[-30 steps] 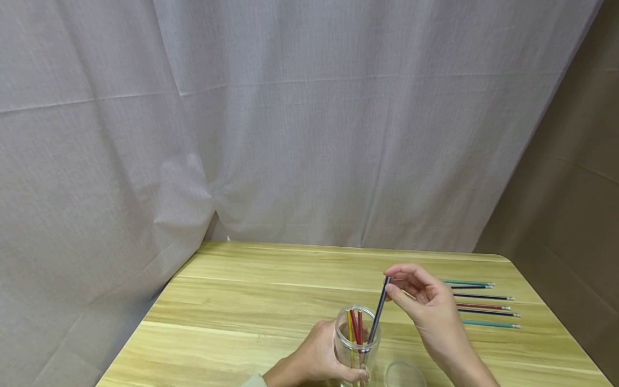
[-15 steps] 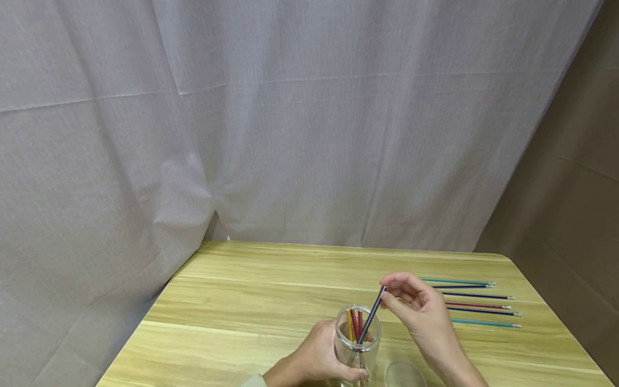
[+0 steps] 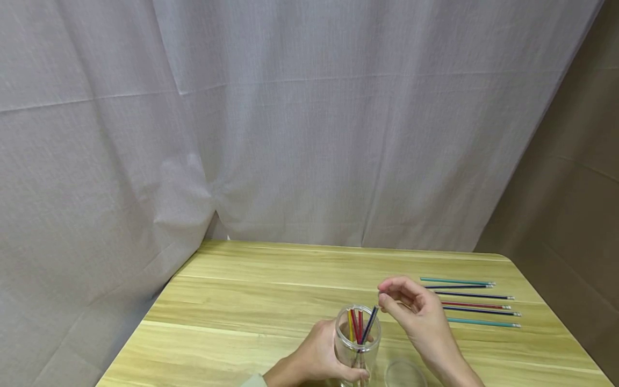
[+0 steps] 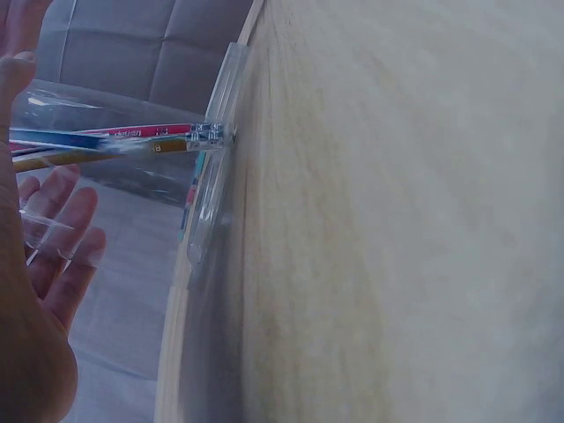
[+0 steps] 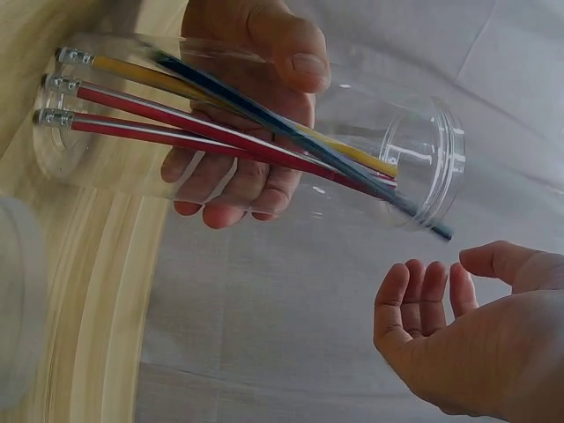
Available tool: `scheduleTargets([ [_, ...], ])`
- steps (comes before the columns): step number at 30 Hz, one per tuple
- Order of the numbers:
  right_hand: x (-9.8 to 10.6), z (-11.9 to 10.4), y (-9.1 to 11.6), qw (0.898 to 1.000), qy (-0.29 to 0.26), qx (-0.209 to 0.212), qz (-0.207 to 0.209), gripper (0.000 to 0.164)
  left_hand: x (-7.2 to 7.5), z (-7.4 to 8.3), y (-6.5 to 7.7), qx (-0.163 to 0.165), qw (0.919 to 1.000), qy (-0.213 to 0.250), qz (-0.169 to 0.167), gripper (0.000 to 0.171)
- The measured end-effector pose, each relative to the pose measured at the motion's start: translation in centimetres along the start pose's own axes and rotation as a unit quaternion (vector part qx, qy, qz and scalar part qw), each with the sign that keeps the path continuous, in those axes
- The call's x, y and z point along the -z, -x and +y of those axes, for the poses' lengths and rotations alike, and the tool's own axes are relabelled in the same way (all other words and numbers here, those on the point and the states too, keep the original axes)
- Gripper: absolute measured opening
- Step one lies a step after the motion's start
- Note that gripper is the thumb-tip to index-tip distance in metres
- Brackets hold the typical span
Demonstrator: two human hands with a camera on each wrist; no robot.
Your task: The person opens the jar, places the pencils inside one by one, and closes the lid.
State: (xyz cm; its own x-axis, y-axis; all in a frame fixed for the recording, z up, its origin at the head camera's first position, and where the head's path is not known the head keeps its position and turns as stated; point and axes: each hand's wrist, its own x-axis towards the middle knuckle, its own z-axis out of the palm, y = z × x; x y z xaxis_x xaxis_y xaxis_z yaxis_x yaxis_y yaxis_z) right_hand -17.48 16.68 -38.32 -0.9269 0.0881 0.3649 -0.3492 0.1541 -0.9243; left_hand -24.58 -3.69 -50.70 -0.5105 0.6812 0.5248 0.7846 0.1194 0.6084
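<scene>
My left hand [image 3: 316,352] holds a clear plastic jar [image 5: 454,150] around its side, over the table. Inside lean a yellow pencil [image 5: 141,75], two red pencils [image 5: 132,130] and a dark blue pencil [image 5: 273,123]. The eraser ends of the yellow and red ones lie at the jar's bottom. The dark blue pencil's upper tip sticks out past the rim. Just off that tip is my right hand [image 3: 420,317], fingers loosely bent with nothing between them, as the right wrist view shows.
Several pencils, teal [image 3: 483,323], dark blue [image 3: 483,310] and red [image 3: 476,305], lie side by side at the right of the wooden table [image 3: 242,301]. A clear round lid [image 3: 405,373] lies right of the jar. Grey curtain [image 3: 300,134] hangs behind.
The dark blue pencil, pinched by my right hand before, has gone lower into the jar and been let go. My right hand has moved slightly left and down; the left hand stays put.
</scene>
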Motion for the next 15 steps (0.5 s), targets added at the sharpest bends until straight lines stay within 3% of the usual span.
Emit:
scheduleTargets([
  [4,0.17,-0.02,0.01,1.0,0.01,-0.001,0.013,0.015,-0.06,-0.12,0.11,-0.01,0.9996,-0.025,0.01,0.069],
  [15,0.89,-0.03,-0.08,1.0,0.016,-0.003,0.021,0.015,-0.03,0.02,0.16,-0.007,0.9992,-0.036,0.016,0.069],
])
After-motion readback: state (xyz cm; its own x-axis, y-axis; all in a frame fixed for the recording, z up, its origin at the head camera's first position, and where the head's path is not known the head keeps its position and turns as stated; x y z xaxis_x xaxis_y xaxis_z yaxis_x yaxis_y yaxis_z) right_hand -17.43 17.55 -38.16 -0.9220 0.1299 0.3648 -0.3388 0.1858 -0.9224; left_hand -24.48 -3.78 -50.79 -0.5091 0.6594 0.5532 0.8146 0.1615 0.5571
